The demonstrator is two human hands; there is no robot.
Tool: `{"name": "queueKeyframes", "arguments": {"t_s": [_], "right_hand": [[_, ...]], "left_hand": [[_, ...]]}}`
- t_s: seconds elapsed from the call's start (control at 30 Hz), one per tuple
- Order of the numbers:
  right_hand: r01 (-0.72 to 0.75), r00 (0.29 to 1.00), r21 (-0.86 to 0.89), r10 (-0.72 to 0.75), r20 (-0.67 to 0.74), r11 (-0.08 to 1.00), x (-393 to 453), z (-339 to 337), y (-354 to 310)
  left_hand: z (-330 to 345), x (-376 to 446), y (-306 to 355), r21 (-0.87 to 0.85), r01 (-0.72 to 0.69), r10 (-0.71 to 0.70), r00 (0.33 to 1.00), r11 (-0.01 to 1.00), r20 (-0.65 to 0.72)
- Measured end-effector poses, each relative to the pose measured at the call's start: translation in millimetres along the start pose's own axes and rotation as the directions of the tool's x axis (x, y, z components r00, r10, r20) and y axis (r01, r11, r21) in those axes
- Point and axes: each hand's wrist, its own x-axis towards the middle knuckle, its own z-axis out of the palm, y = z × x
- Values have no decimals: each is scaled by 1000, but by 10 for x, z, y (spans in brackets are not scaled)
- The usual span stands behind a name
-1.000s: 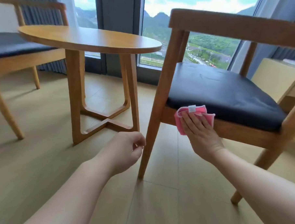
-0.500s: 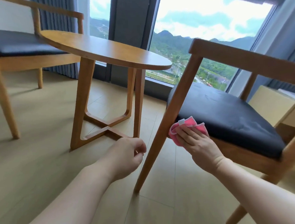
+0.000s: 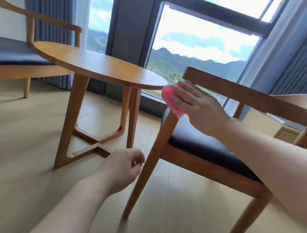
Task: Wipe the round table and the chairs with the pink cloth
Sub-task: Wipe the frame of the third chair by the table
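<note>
Pink cloth (image 3: 171, 100) is bunched round the top of the near chair's (image 3: 236, 93) front leg, right hand (image 3: 196, 105) wrapped over it, right next to the round surface (image 3: 97, 66). Left hand (image 3: 123, 168) hangs low by that leg, fingers loosely curled, holding nothing.

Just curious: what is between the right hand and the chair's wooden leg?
In the head view, the pink cloth lies between them: the right hand presses it against the top of the near chair's front leg.

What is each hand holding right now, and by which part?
The right hand holds the cloth, bunched under its fingers and pressed round the top of the chair's front post. The left hand hangs loosely curled, holding nothing.
</note>
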Motion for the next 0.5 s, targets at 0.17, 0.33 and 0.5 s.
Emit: {"name": "queueKeyframes", "arguments": {"t_s": [0.17, 0.33, 0.5], "right_hand": [[-3, 1000, -7, 3, 23, 1000, 130, 115, -90], [-127, 990, -48, 130, 58, 991, 34, 301, -222], [-174, 958, 48, 158, 240, 984, -132, 420, -668]], "left_hand": [[-59, -5, -24, 0, 4, -4, 1000, 1000, -11], [-99, 9, -48, -5, -1, 1, 1000, 1000, 2], [-125, -33, -78, 19, 12, -13, 1000, 1000, 23]]}}
